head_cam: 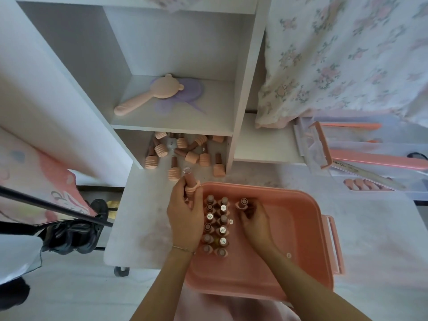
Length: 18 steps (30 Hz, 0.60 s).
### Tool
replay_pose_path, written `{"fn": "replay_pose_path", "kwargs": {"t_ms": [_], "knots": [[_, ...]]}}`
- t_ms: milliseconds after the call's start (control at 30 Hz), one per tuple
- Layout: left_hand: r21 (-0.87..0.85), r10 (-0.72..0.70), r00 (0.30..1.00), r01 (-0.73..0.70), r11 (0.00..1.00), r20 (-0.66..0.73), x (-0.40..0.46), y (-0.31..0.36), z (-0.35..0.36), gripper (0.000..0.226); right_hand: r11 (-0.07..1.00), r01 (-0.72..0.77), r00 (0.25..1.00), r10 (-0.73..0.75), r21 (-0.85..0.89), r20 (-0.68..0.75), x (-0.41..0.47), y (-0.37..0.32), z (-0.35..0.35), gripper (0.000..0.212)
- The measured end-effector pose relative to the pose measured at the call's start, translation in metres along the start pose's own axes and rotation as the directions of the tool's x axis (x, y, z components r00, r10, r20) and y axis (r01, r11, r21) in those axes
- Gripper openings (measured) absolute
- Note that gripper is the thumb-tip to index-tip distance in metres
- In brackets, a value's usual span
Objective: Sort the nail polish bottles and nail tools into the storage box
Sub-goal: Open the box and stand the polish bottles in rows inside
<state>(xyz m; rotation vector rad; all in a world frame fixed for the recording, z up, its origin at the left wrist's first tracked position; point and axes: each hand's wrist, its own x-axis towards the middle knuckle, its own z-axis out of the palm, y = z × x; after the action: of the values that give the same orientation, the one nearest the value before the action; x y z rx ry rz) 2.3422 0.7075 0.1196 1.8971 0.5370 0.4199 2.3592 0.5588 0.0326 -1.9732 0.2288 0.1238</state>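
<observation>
At the left rim of the pink storage box (301, 230), the left hand (185, 218) grips a nail polish bottle (190, 179), fingers curled round it. Inside the box, just right of two rows of standing bottles (216, 224), the right hand (253, 218) pinches another bottle (242, 203). Beyond the box, loose bottles (183, 151) lie on the lower shelf (222, 144).

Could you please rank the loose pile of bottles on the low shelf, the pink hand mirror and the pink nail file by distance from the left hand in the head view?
From the left hand, which grips bottles at the box's left edge:
1. Loose pile of bottles, just beyond it on the low shelf.
2. Pink hand mirror, one shelf higher.
3. Pink nail file, far right.
</observation>
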Motion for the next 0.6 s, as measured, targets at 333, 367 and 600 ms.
{"fn": "replay_pose_path", "kwargs": {"t_ms": [333, 367, 600], "knots": [[-0.004, 0.016, 1.0, -0.016, 1.0, 0.009, 0.0001, -0.0013, -0.0004, 0.025, 0.999, -0.002, 1.0, 0.001, 0.032, 0.029, -0.0008, 0.0005, 0.0051, 0.014], [-0.004, 0.017, 1.0, -0.017, 1.0, 0.011, 0.0, -0.0013, -0.0008, 0.025, 1.0, -0.002, 1.0, 0.001, 0.031, 0.027, -0.0006, 0.0005, 0.0054, 0.014], [-0.012, -0.004, 1.0, 0.004, 1.0, 0.018, 0.0016, -0.0021, -0.0013, 0.026, 1.0, -0.001, 1.0, 0.001, 0.022, 0.024, -0.0005, -0.0005, 0.0077, 0.017]]}}
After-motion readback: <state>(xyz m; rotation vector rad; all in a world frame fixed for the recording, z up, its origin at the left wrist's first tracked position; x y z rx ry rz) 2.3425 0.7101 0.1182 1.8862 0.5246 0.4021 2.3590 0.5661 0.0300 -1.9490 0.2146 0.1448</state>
